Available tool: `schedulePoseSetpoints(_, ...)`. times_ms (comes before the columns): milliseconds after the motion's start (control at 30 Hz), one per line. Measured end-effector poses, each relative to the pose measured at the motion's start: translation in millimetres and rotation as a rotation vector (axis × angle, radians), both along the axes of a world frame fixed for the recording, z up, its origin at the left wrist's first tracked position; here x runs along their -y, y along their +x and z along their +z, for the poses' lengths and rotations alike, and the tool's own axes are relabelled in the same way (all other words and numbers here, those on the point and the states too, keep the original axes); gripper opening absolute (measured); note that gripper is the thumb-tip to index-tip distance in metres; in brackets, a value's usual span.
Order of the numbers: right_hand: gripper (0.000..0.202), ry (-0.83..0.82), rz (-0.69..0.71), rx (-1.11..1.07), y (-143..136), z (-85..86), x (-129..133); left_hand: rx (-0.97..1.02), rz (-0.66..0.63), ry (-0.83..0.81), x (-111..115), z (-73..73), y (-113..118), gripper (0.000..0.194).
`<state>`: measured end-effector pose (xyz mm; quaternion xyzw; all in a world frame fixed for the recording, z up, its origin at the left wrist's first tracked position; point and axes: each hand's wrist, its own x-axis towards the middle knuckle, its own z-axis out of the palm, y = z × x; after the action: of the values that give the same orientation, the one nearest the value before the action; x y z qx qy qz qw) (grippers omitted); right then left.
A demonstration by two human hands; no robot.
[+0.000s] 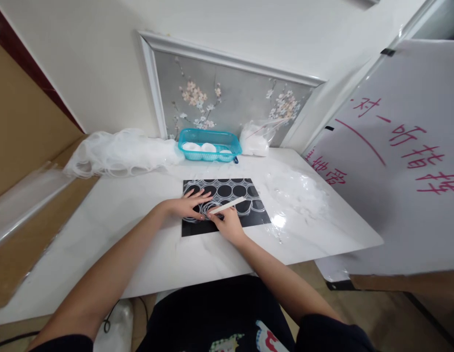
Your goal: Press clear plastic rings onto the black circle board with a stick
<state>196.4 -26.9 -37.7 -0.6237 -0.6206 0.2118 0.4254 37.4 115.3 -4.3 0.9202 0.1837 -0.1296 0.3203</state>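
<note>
A black rectangular sheet (pixel 227 229) lies on the table, printed or covered with rows of pale ring outlines around black ovals. My left hand (pixel 185 206) rests on its left part, fingers spread flat. In my right hand (pixel 228 224) is a slim white stick-like tool (pixel 230 205), slanting up to the right; its exact kind does not show. The lower end of the tool is hidden in my fingers, close to several loose-looking pale rings (pixel 211 208) between both hands.
Behind the sheet stand a blue plastic basket (pixel 211 155) with white round things and a clear bag (pixel 255 142) of white stuff. White mesh (pixel 120 152) heaps at the left; clear film (pixel 300 193) spreads at the right. A whiteboard (pixel 399 195) borders the table's right side.
</note>
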Motion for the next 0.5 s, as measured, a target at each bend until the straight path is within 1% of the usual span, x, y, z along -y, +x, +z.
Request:
schedulePoseSetpoints(100,0.012,-0.002,0.005,0.054,-0.7,-1.2,-0.3,0.010,0.010,0.000,-1.0,-3.1,0.8,0.089)
schedulePoseSetpoints(233,0.016,0.003,0.008,0.177,-3.2,-1.3,1.3,0.029,0.020,0.006,-2.1,-6.2,2.0,0.087)
schedulePoseSetpoints(400,0.018,0.020,-0.009,0.322,-6.9,-2.7,3.8,0.019,0.018,0.004,-0.9,-4.2,2.7,0.087)
schedulePoseSetpoints(500,0.023,0.068,0.022,0.383,-7.0,-7.0,3.3,0.013,0.058,0.023,0.2,-4.3,4.9,0.092)
